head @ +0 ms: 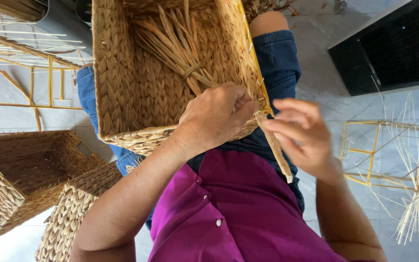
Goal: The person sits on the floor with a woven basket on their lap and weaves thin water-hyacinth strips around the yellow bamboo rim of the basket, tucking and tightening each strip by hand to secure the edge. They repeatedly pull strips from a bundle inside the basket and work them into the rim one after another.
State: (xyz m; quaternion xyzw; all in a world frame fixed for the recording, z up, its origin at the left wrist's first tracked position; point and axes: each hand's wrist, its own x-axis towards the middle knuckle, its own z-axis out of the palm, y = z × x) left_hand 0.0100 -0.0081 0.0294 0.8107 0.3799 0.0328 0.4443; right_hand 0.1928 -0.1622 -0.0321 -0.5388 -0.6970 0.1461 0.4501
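A: Where is the basket (136, 82) now?

B: It lies on the person's lap, on the blue jeans (277, 58), with the open side to the camera. Inside it there is a bundle (180, 43) of dry straw, tied in the middle.

A: What does the left hand (217, 114) do?

B: It rests on the near rim of the basket, at the corner. The fingers are curled together and pressed on the rim, where a flat strand (275, 148) comes out. I cannot tell if they really pinch the strand or only the rim.

A: And the right hand (299, 133)?

B: It is just beside the left one, outside the basket. The fingers are a little apart and bent, and the fingertips touch the strand. The strand goes from the corner down to the purple shirt (238, 213). If the hand grips it firmly, I cannot say; it looks like a light hold.

A: What else is around?

B: On the left, two other woven baskets: one (20, 179) open and a second (73, 208) near the elbow. A yellow wire frame (30, 82) stands behind them. On the right another frame (379, 155) with loose straw (413, 213) lies on the grey floor (326, 73).
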